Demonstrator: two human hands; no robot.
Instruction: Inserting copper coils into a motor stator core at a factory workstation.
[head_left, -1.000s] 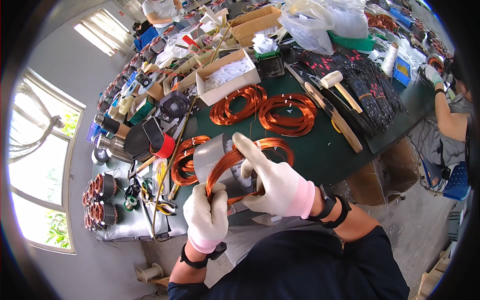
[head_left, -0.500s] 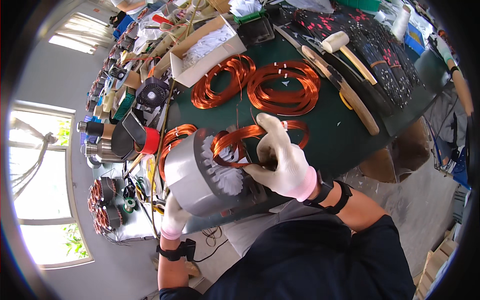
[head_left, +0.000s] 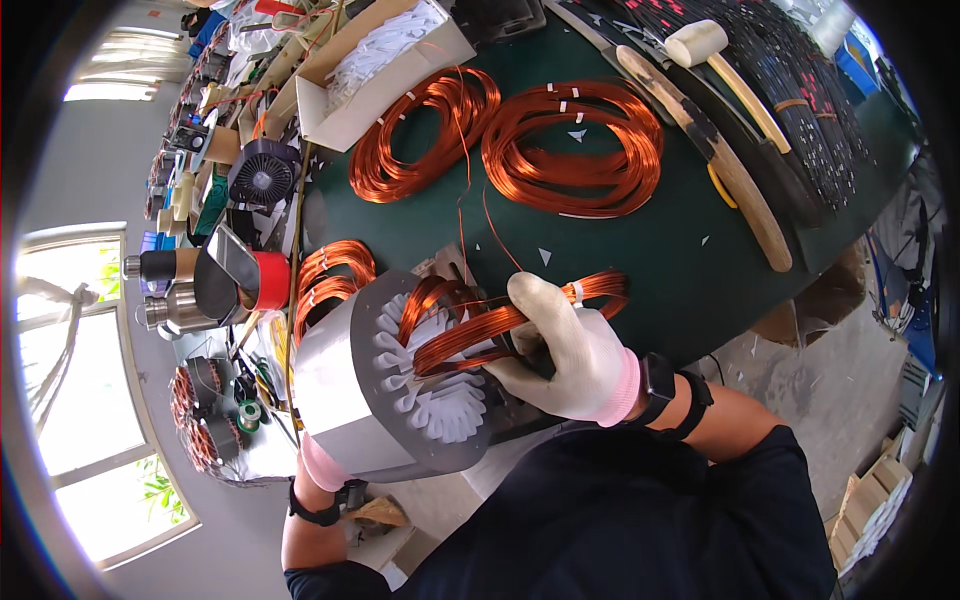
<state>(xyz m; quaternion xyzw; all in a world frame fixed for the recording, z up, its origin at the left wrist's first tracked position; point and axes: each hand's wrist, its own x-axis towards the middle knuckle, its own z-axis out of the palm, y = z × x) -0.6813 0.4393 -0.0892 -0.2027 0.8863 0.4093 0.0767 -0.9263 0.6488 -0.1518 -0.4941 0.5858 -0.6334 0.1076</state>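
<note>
A grey motor stator [head_left: 335, 370] lies on its side at the near edge of the bench, its open end turned toward the right. White insulating slot liners [head_left: 450, 408] ring its bore. My right hand [head_left: 572, 345], in a white glove with pink cuff, grips a bundled copper wire coil [head_left: 470, 340] between thumb and fingers at that open end. More copper windings [head_left: 425, 300] lie by the bore behind it. My left hand [head_left: 322, 463] is at the stator's near left side; only its pink cuff shows, the fingers hidden behind the housing.
Two large copper coils [head_left: 575, 195] [head_left: 375, 180] lie on the green bench top, with smaller coils [head_left: 330, 265] left of the stator. Beyond are an open box of white slips [head_left: 325, 130], a white mallet [head_left: 697, 43], a wooden-handled tool [head_left: 745, 195] and a small fan [head_left: 263, 172].
The stator has turned so its open end shows more fully. My left hand has slipped mostly out of sight behind it. My right hand still grips the coil, and the view has shifted closer.
</note>
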